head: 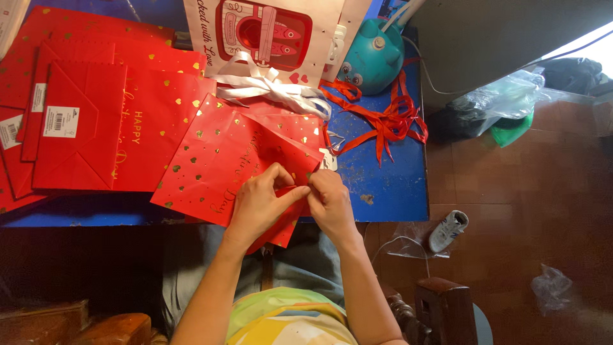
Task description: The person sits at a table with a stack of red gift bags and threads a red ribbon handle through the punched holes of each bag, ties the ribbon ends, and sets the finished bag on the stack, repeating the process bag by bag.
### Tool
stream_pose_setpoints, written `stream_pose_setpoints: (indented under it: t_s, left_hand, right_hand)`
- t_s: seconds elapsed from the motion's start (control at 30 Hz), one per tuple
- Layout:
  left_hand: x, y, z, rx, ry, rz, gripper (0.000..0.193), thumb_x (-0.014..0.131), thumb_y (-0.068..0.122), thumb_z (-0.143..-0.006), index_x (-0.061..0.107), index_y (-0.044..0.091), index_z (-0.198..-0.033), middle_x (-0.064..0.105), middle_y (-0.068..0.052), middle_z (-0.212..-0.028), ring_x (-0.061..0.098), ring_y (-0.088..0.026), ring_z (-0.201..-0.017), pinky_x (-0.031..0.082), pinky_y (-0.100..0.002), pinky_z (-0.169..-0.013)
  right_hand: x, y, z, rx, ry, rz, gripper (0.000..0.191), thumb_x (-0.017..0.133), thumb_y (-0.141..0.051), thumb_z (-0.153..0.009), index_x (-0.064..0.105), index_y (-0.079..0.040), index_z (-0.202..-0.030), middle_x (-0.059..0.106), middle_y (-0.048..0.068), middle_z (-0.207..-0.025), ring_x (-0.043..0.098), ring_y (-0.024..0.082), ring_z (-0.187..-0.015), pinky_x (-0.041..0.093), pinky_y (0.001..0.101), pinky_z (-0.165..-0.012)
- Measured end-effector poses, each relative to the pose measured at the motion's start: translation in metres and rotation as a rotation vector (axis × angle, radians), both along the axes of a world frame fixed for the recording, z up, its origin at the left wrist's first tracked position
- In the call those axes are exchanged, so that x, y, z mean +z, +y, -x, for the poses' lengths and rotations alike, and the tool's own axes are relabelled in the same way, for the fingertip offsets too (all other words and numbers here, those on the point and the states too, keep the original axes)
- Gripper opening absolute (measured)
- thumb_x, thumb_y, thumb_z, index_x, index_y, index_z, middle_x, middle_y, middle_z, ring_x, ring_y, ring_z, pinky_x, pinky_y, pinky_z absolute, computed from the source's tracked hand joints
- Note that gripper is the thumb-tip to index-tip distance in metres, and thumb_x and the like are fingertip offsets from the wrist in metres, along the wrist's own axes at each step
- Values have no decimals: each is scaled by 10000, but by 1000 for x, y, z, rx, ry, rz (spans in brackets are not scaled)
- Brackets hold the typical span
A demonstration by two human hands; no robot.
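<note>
A flat red paper gift bag (220, 156) with gold hearts lies tilted over the blue table's (389, 185) front edge. My left hand (258, 203) and my right hand (331, 201) meet at its near corner, both pinching the bag's edge between thumb and fingers. What sits between the fingertips is hidden by the fingers. White ribbon (274, 89) lies just beyond the bag, and loose red ribbons (383, 118) are spread to its right.
A stack of flat red gift bags (96, 108) covers the table's left. A white printed bag (268, 32) and a teal device (373, 57) stand at the back. On the brown floor to the right lie a grey shoe (448, 230) and plastic bags (511, 96).
</note>
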State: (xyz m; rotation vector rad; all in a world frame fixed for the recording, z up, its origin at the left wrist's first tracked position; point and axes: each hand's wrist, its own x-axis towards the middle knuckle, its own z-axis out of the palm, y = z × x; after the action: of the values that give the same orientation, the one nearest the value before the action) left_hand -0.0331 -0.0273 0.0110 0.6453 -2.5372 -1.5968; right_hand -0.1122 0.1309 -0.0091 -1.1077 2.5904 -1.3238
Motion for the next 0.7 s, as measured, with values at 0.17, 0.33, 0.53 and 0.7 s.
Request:
stream_pose_setpoints:
  t_s: [0.17,0.33,0.53,0.7]
  left_hand:
    - [-7,8,1,54,164,61,338,822,378,-795,686,83,-888,759,-48,-826,743,-204,-762,565,-356,-687]
    - [-9,14,1,94,201,74,297,804,356,-805,691,92,-882,766,-43,-836,748,-209,-763,570,-354,-691]
    - [0,14,6,85,156,134,264,793,334,-812,677,100,-848,736,-45,-788,717,-240,-711,550,-394,-644]
    - [9,16,5,73,290,440,181,774,235,-836,650,105,-850,669,-52,-828,661,-282,-830,528,-440,-659]
  right_hand:
    - [1,1,-2,-6,39,44,121,648,43,-814,602,8,-919,640,166,-907,618,375,-944,492,418,-846]
    - [9,3,-6,-61,52,37,234,607,92,-822,659,1,-1031,662,160,-971,649,353,-937,526,394,-817]
    - [18,6,-10,-72,-59,61,210,635,52,-867,671,-6,-1065,660,127,-1011,675,291,-860,548,360,-766]
    - [11,-2,-11,-92,-38,50,193,697,-9,-889,698,-40,-1080,645,92,-1026,651,241,-861,538,337,-738]
